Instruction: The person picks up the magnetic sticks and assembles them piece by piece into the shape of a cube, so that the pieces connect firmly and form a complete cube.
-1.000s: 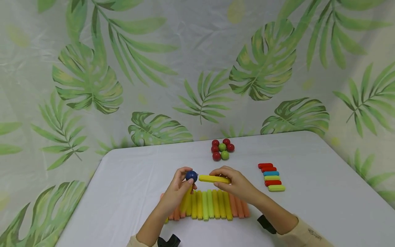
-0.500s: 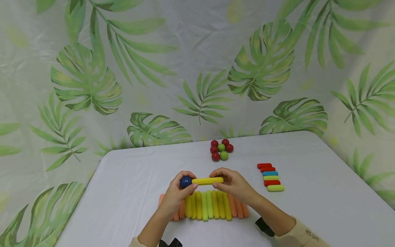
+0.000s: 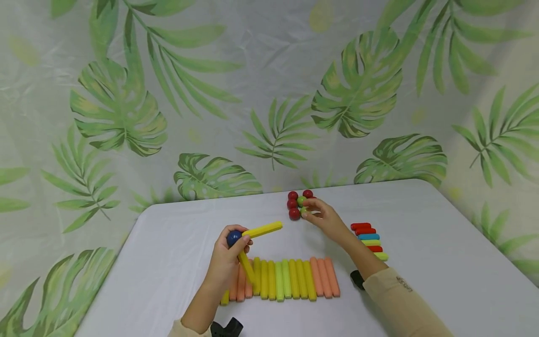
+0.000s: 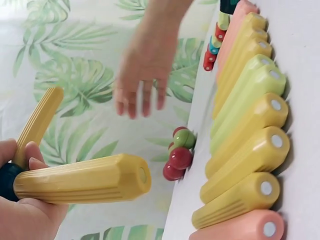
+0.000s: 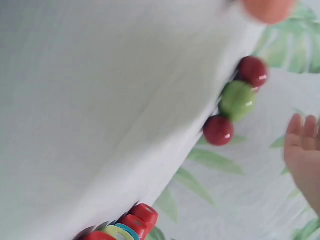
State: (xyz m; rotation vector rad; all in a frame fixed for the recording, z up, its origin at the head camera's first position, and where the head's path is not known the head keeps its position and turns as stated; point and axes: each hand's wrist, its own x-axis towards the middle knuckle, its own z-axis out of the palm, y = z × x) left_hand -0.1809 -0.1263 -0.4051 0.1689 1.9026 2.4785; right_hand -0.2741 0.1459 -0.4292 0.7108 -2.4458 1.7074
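My left hand (image 3: pixel 223 257) grips a dark blue ball (image 3: pixel 233 238) that has two yellow sticks joined to it. One yellow stick (image 3: pixel 265 229) points right and slightly up; the other yellow stick (image 3: pixel 246 267) slants down over the row of sticks. In the left wrist view both sticks stand out from the ball, which is partly hidden by fingers. My right hand (image 3: pixel 326 221) reaches over the far table, holding nothing that I can see, its fingers loosely bent beside a green ball (image 3: pixel 303 211). Contact with that ball cannot be made out. The left wrist view shows its fingers hanging fairly straight.
Red balls (image 3: pixel 293 214) and another green ball (image 3: pixel 301 201) cluster at the back. A row of yellow, light green and salmon sticks (image 3: pixel 280 281) lies in front. Short red, blue and lime sticks (image 3: pixel 368 237) lie at right, partly behind the right forearm.
The right hand has let go of the yellow stick, now joined to the blue ball, and moved away to the ball cluster. The left hand has shifted left with the joined pieces.
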